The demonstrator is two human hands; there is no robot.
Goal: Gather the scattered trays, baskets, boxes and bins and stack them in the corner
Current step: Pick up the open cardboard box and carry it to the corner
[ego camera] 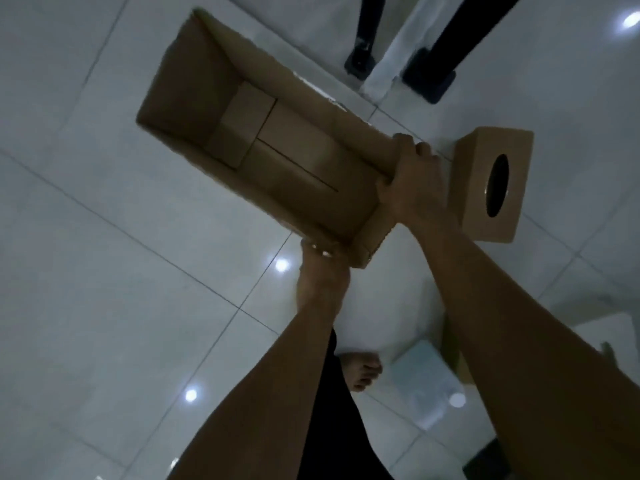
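Note:
A long open cardboard box [207, 109] hangs above the white tiled floor, its inside facing me. A smaller flat cardboard piece [242, 129] lies against its bottom. My right hand [412, 181] grips the box's near right corner, fingers curled over the rim. My left hand [322, 268] holds the near bottom edge from underneath, mostly hidden by the box. A small brown cardboard box [491, 185] with an oval hole in its top stands on the floor just right of my right hand.
Two black furniture legs [363, 36] and a white cloth [398, 53] stand at the top right. A pale translucent bin [426, 375] and another brown item sit low on the right, behind my right forearm. My bare foot [363, 370] is on the tiles.

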